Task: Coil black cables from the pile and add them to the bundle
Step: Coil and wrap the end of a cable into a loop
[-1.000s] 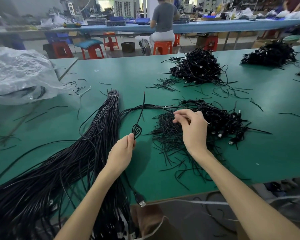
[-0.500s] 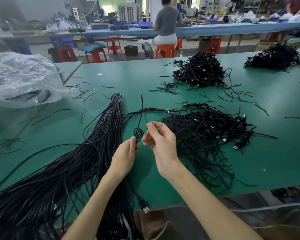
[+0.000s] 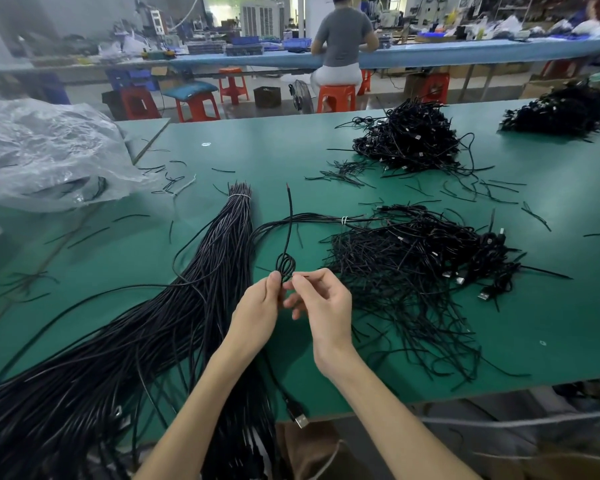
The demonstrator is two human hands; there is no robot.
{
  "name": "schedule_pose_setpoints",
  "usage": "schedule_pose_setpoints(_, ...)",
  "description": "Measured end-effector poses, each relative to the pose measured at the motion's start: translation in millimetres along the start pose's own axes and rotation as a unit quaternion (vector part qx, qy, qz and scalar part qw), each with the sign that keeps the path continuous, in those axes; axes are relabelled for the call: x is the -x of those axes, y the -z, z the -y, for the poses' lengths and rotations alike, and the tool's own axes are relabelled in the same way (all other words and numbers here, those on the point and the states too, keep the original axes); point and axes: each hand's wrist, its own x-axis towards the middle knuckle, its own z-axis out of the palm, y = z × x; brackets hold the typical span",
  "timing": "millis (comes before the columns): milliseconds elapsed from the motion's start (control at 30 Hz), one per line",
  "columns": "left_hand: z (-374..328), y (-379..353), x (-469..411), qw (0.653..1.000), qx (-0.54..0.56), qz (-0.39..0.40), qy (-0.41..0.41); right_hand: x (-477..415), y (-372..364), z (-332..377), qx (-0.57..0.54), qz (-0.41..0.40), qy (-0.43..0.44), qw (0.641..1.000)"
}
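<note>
Hands 2: left hand (image 3: pixel 257 308) pinches 1 cable coil (image 3: pixel 285 265), frame centre; right hand (image 3: pixel 326 306) pinches thin strand (image 3: pixel 301 276) beside the coil | bundle (image 3: pixel 194 306) 1, lower left | cable piles (image 3: pixel 413 265) 3, centre right to upper right | green table (image 3: pixel 551 306) bare along near right edge and between bundle and nearest pile

Right hand (image 3: pixel 321 306): left the pile (image 3: pixel 413 271) at 3 o'clock.
Its pinch: thin strand (image 3: pixel 300 276) now just beside the coil (image 3: pixel 285 266).

Long black cable bundle (image 3: pixel 187 306) is lying at eight o'clock on green table (image 3: pixel 291 150), tangled black cable pile (image 3: pixel 413 265) at three.
</note>
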Motion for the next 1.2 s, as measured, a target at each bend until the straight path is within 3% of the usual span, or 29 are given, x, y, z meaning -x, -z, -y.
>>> schedule_pose_setpoints(500, -8, 5, 5, 0.992, 0.118, -0.020, 0.030, 0, 1, -5, 0.080, 0.049, -0.019, 0.995)
schedule_pose_setpoints(667, -12, 10, 8, 0.980, 0.194, -0.017, 0.047, 2, 0, -1, 0.045, 0.076, -0.018, 0.996)
schedule_pose_setpoints(867, -16, 6, 11, 0.985, 0.168, 0.020, 0.025, 2, 0, 2, 0.056, 0.105, -0.002, 0.993)
schedule_pose_setpoints(1200, -16, 10, 11, 0.980, 0.188, 0.018, 0.055, 4, -1, 6, 0.084, 0.151, -0.005, 0.985)
